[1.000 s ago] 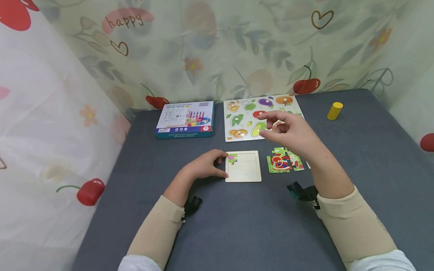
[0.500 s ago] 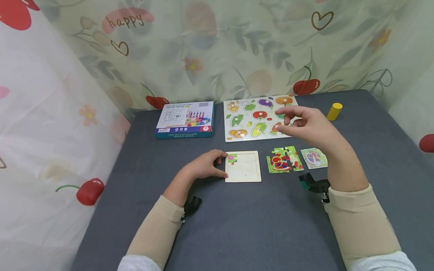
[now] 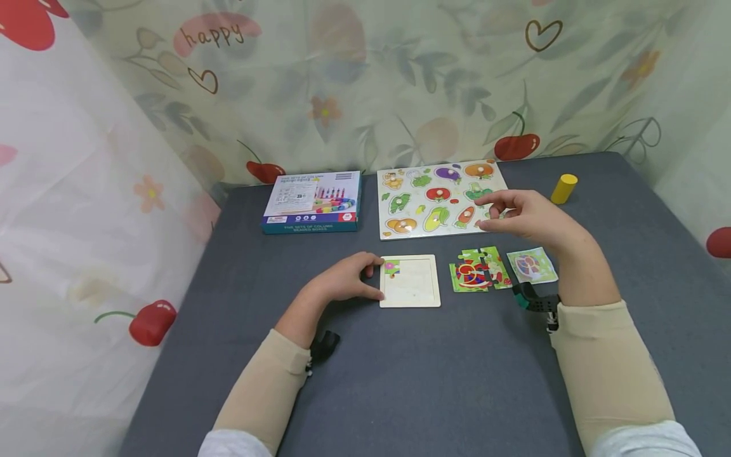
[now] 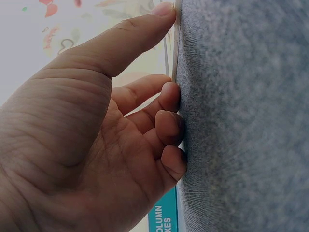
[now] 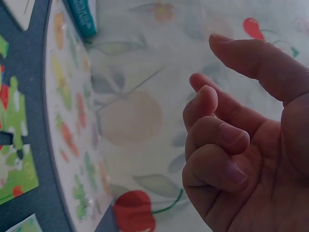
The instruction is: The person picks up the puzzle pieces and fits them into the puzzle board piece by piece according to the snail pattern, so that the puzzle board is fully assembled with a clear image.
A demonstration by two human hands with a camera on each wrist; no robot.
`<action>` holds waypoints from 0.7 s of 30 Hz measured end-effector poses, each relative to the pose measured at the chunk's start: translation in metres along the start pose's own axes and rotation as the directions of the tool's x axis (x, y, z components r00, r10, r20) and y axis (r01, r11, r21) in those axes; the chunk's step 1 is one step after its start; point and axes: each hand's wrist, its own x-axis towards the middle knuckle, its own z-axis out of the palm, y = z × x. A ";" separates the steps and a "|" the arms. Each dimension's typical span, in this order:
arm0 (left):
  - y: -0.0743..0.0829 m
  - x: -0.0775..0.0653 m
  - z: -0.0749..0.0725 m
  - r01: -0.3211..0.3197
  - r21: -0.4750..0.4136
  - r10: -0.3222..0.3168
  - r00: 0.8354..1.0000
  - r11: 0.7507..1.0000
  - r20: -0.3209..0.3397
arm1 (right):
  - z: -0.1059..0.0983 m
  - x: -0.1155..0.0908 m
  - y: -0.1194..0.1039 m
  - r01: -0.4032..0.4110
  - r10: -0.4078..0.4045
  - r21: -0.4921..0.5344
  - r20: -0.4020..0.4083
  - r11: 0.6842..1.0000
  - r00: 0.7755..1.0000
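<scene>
A pale wooden jigsaw tray [image 3: 412, 285] lies on the dark table, one pink-and-green puzzle piece [image 3: 391, 268] in its upper left corner. At the tray's left edge is my left hand [image 3: 342, 278], its thumb and index fingertips touching near the two corners. The left wrist view has the thumb tip [image 4: 164, 9] against the tray's edge and the other fingers bent by the cloth. To the right lie partly joined jigsaw pieces [image 3: 471, 274] and a picture card [image 3: 533, 265]. Above them hovers my right hand [image 3: 531, 216], thumb and index apart, other fingers loosely bent, nothing held.
Behind the tray is a peg board [image 3: 417, 206] with vegetable pieces. A flat box [image 3: 311, 202] stands at the back left, and a yellow cylinder [image 3: 564, 189] stands upright at the back right. A printed curtain [image 3: 388, 82] hangs along the back.
My right hand has moved right and come slightly down towards me, uncovering more of the vegetable board and the picture card. The left hand and the tray have stayed in place.
</scene>
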 end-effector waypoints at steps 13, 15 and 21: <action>-0.003 0.003 0.001 -0.008 0.013 0.008 1.000 1.000 -0.003 | 0.005 0.024 0.048 -0.107 0.107 -0.011 0.157 0.994 0.982; -0.003 0.002 0.001 -0.006 0.018 0.006 1.000 1.000 -0.002 | 0.007 0.026 0.053 -0.121 0.117 0.012 0.173 0.993 0.978; -0.002 0.002 0.000 -0.001 0.018 0.001 1.000 1.000 -0.002 | 0.013 0.031 0.061 -0.119 0.108 0.034 0.240 0.992 0.965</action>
